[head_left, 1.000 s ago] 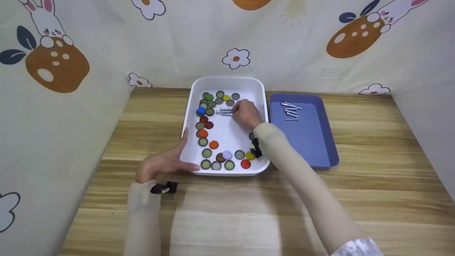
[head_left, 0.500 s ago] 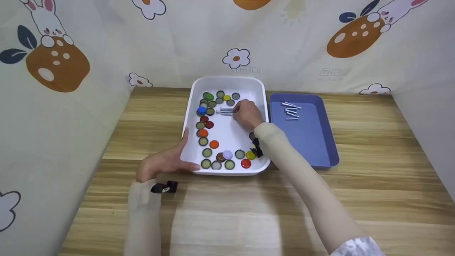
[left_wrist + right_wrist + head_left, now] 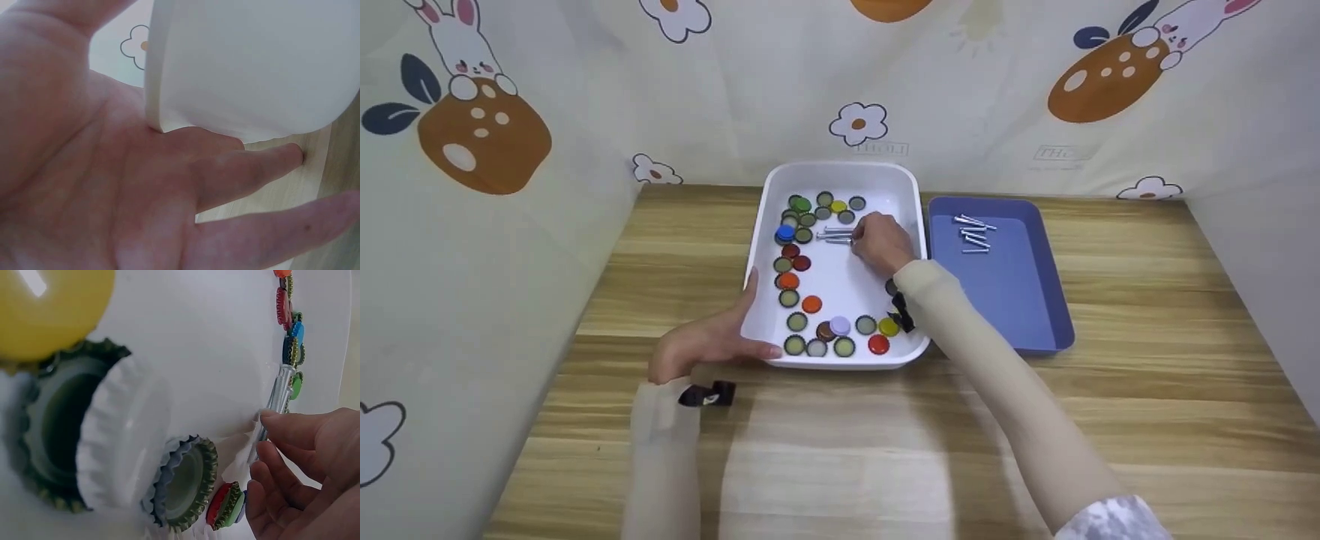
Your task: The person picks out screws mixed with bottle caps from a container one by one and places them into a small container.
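A white tray [image 3: 851, 262] holds many bottle caps [image 3: 811, 304] in several colours, mostly along its left and front sides, some face down with their undersides showing. My right hand [image 3: 881, 244] is inside it, thumb and fingertips pinching silver screws [image 3: 834, 235]; in the right wrist view the screws [image 3: 277, 402] lie between thumb and index finger, heads pointing away. My left hand [image 3: 709, 345] rests against the tray's front-left corner. In the left wrist view its fingers [image 3: 247, 174] are straight, with the white tray wall [image 3: 253, 62] against the palm.
To the right stands a shallow blue-purple tray [image 3: 1012, 307] with several silver screws [image 3: 975, 232] near its back. Both trays stand on a wood-grain table [image 3: 1147, 375]. A patterned cloth wall [image 3: 960, 90] rises directly behind them.
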A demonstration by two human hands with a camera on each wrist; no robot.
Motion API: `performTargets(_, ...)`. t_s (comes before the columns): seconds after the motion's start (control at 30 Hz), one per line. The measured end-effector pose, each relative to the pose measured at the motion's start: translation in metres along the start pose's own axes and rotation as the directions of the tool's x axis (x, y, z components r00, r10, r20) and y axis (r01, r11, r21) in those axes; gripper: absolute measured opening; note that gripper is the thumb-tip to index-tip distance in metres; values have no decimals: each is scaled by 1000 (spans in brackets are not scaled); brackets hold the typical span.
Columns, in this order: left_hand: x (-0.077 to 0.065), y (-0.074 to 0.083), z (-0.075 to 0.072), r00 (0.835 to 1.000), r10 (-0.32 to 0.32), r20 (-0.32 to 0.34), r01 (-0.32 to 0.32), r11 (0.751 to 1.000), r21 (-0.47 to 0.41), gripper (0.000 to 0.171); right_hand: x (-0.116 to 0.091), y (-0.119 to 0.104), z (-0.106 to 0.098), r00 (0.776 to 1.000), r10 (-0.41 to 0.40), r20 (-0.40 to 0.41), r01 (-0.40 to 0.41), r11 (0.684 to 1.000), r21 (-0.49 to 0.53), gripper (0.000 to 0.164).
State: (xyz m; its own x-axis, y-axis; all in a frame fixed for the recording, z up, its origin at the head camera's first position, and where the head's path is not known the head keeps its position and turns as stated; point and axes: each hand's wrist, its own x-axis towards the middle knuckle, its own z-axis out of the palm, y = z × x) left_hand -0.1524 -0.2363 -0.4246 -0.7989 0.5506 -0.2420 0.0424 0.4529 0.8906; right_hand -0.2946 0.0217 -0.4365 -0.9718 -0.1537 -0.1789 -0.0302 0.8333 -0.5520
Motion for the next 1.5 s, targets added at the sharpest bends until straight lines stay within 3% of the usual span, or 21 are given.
performTargets(0.27, -2, -1, -1, 998, -61, -5, 61, 998, 24, 131, 1, -1, 3, 999, -34, 6, 35, 999, -25, 25)
performTargets(0.5, -2, 3, 0, 999, -35, -6, 35, 999, 42, 132, 1, -2, 3, 998, -66, -17, 64, 995, -80, 21)
performTargets(0.77, -3, 3, 0, 999, -51, -13, 52, 998, 48, 132, 2, -3, 4, 998, -69, 6, 69, 994, -87, 25)
performTargets(1.13, -2, 4, 0, 998, -66, -15, 66, 997, 49, 131, 3, -4, 4, 999, -31, 40, 31, 1000, 7, 22)
performTargets(1.5, -1, 1, -1, 1000, 6, 10, -6, 1000, 10, 132, 5, -2, 2, 990, -141, -6, 141, 987, 73, 20)
